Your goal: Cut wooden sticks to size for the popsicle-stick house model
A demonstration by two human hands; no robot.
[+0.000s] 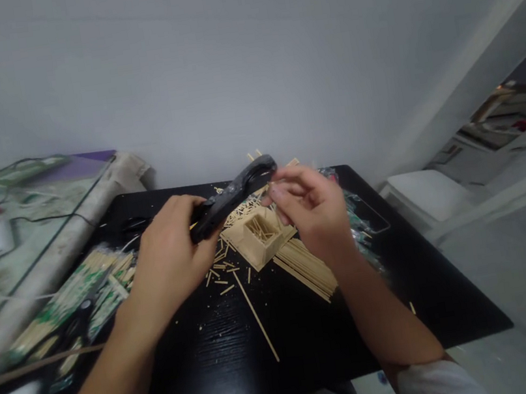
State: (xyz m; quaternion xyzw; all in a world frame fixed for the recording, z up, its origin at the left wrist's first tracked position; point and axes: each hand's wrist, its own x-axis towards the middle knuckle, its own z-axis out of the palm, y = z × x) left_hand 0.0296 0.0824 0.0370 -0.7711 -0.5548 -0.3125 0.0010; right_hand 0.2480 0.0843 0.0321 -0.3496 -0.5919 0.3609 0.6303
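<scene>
My left hand (170, 253) is wrapped round a black tool shaped like a glue gun (231, 198), held in the air and slanting up to the right. Close to the tool's far end, my right hand (311, 203) has its thumb and fingers pinched together; whatever may be between them is too small to make out. Below both hands stands a pale wooden box-like piece (255, 244) on a wide square base, with short stick pieces inside its opening. Behind it, partly hidden by the tool, is a lattice of thin sticks (240, 213).
A bundle of long thin sticks (306, 269) lies beside the box-like piece. Cut stick bits (223, 275) and one long stick (256, 316) are scattered on the black table (209, 363). Packaged sticks (70, 298) and scissors (81, 319) lie left; clear plastic packaging (364, 228) is right.
</scene>
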